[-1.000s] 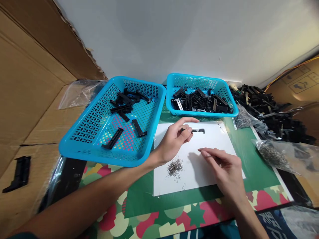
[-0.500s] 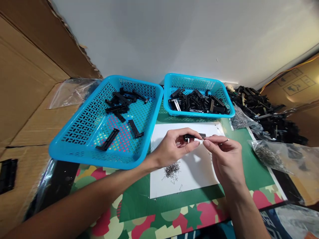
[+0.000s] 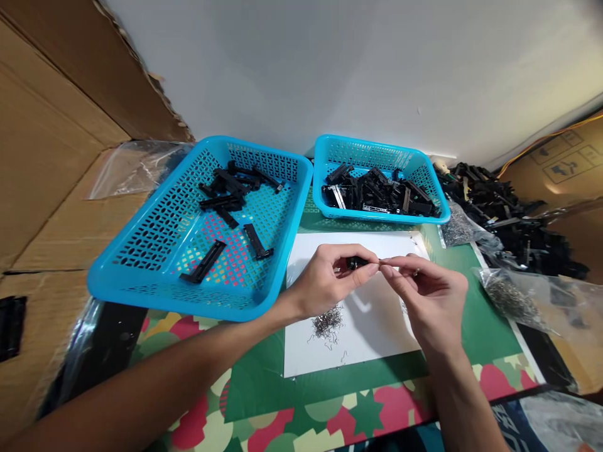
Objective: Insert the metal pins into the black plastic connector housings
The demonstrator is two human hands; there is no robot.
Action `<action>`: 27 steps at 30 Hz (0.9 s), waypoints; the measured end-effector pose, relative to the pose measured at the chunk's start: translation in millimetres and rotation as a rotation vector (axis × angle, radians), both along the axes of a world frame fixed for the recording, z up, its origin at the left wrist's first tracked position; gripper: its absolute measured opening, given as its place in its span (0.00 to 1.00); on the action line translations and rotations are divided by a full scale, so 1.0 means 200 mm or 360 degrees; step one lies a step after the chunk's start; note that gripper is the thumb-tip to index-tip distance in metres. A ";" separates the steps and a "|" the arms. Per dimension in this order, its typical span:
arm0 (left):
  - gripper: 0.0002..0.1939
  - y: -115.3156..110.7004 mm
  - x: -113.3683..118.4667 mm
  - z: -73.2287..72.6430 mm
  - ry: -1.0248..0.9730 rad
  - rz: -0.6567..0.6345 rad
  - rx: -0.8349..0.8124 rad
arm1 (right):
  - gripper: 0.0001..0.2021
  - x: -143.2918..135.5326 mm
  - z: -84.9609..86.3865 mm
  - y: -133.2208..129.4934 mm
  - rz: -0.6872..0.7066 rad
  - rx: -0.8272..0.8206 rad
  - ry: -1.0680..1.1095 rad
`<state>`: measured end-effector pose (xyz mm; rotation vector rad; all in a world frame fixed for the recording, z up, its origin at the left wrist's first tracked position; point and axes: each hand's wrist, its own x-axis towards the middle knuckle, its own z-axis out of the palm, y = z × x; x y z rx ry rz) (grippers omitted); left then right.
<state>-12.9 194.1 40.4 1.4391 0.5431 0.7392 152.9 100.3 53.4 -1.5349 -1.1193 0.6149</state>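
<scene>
My left hand (image 3: 330, 276) is closed round a small black part (image 3: 357, 262), held above the white sheet (image 3: 306, 351). Its thumb and forefinger pinch near the part's right end. Fingertips of my right hand (image 3: 431, 295) meet those of the left; this hand is closed too, and whatever it pinches is too small and hidden to name. Below the left hand, a pile of small bent metal wires (image 3: 328, 321) lies on the sheet.
A large blue basket (image 3: 174, 301) at left holds several black parts. Behind the sheet, a smaller blue basket (image 3: 386, 216) holds many more. Black parts (image 3: 513, 220) are heaped at right, near a plastic bag of metal pieces (image 3: 511, 298).
My right hand has shifted slightly right and turned a little. The black part now shows less between the hands. The view has moved slightly.
</scene>
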 end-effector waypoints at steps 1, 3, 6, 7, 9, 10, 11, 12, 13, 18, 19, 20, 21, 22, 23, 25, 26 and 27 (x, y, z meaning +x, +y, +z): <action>0.12 0.00 0.00 0.00 0.0000 -0.0011 0.0000 | 0.06 0.00 0.01 0.00 -0.0008 0.0008 -0.0070; 0.13 0.00 -0.01 0.00 -0.0014 -0.0052 -0.0017 | 0.05 0.01 0.03 -0.01 -0.0051 0.0027 -0.0184; 0.20 0.00 -0.02 0.01 -0.0036 -0.0090 -0.0071 | 0.04 0.02 0.04 -0.01 -0.0167 0.0065 -0.0249; 0.21 0.00 -0.02 0.01 -0.0042 -0.0071 -0.0082 | 0.04 0.03 0.05 -0.01 -0.0208 0.0065 -0.0244; 0.18 -0.01 0.00 0.00 -0.0081 0.0015 -0.0101 | 0.06 0.05 0.05 -0.01 -0.0271 0.0055 -0.0218; 0.19 -0.01 0.00 0.00 -0.0110 0.0061 -0.0122 | 0.07 0.07 0.05 0.00 -0.0291 0.0044 -0.0198; 0.22 -0.01 0.01 -0.01 -0.0145 0.0103 -0.0150 | 0.08 0.08 0.04 0.00 -0.0301 0.0030 -0.0176; 0.26 -0.01 0.02 -0.01 -0.0174 0.0142 -0.0179 | 0.09 0.09 0.04 0.00 -0.0302 0.0016 -0.0149; 0.28 -0.01 0.02 -0.02 -0.0183 0.0178 -0.0197 | 0.10 0.11 0.03 0.00 -0.0300 0.0003 -0.0119; 0.15 0.01 0.03 -0.05 0.0039 0.0319 -0.0013 | 0.14 0.17 -0.01 -0.01 -0.0305 -0.0099 -0.0034; 0.14 0.01 0.02 -0.05 0.0096 0.0324 0.0067 | 0.14 0.19 -0.01 -0.01 -0.0289 -0.0142 -0.0020; 0.13 0.01 0.02 -0.05 0.0148 0.0314 0.0154 | 0.15 0.20 -0.01 0.00 -0.0261 -0.0196 -0.0002; 0.13 0.02 0.02 -0.05 0.0194 0.0291 0.0243 | 0.16 0.21 -0.02 0.00 -0.0224 -0.0261 0.0014; 0.13 0.02 0.02 -0.06 0.0233 0.0260 0.0331 | 0.17 0.22 -0.02 0.01 -0.0189 -0.0327 0.0024; 0.13 0.02 0.02 -0.06 0.0268 0.0221 0.0419 | 0.17 0.23 -0.02 0.01 -0.0160 -0.0387 0.0028; 0.13 0.01 0.02 -0.07 0.0328 0.0140 0.0587 | 0.18 0.24 -0.02 0.03 -0.0127 -0.0479 0.0009; 0.14 0.01 0.02 -0.08 0.0356 0.0101 0.0663 | 0.18 0.25 -0.02 0.03 -0.0118 -0.0510 -0.0016; 0.14 0.01 0.02 -0.08 0.0381 0.0071 0.0729 | 0.18 0.25 -0.02 0.04 -0.0105 -0.0533 -0.0052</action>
